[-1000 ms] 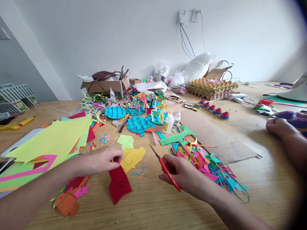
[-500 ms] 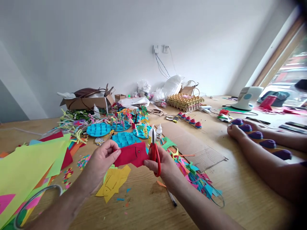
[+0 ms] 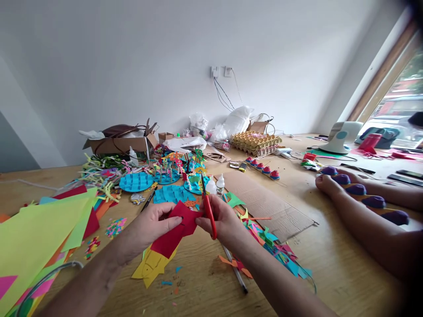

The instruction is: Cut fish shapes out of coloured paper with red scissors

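My left hand (image 3: 155,224) pinches a red paper cut-out (image 3: 175,229) above the wooden table (image 3: 333,268); the paper hangs down and to the left. My right hand (image 3: 223,220) is closed round red-handled scissors (image 3: 207,207), blades pointing up, right at the paper's right edge. Yellow paper pieces (image 3: 150,266) lie under the red paper. A pen (image 3: 236,273) lies on the table under my right wrist.
Stacked coloured sheets (image 3: 39,237) fill the left. Blue paper discs (image 3: 136,181), glue bottles (image 3: 220,186), coloured scraps (image 3: 280,255) and flat cardboard (image 3: 264,204) lie ahead. A cardboard box (image 3: 119,143) and egg trays (image 3: 256,141) stand at the back. Another person's arm (image 3: 360,224) rests at right.
My hands lifted the red paper and scissors off the table and brought them together. Since half a second ago the paper has turned to hang down-left. The view swung right.
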The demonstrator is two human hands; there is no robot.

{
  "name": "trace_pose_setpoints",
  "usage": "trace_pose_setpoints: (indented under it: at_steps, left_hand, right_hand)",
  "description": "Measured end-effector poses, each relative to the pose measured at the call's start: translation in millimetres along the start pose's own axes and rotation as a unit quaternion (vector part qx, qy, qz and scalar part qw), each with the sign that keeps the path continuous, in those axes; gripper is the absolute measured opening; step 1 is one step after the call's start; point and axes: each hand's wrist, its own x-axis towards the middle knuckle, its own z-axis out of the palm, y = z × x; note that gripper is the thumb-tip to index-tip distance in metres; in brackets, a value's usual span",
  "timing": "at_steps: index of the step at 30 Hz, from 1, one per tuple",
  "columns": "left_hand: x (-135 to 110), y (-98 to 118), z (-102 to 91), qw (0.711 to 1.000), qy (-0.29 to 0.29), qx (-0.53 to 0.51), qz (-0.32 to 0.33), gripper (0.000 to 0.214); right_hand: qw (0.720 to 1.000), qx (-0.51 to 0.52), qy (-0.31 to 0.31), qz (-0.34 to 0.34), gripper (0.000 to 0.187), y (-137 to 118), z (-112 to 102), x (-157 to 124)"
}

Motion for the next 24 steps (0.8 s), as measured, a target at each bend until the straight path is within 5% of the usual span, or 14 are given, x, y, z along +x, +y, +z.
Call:
trace_pose_setpoints:
  at_steps: [6,19,24]
  left_hand:
    - [4.3,-10.2,8.3,0.996,0.066,-0.050,0.013,0.023]
    - [5.4,-24.1,10.4,0.994,-0.021,-0.104,0.028,0.025]
    - [8.7,-23.4,11.9,0.997,0.004,-0.077,0.012,0.020]
  right_hand:
    - [0.998,0.058,0.023,-0.021,0.030,10.7,5.2,0.5]
    - [0.991,0.106,0.085,0.017,0.028,27.5,3.9,-6.6]
    - [0.991,0.099,0.082,0.023,0.028,29.0,4.7,-5.8]
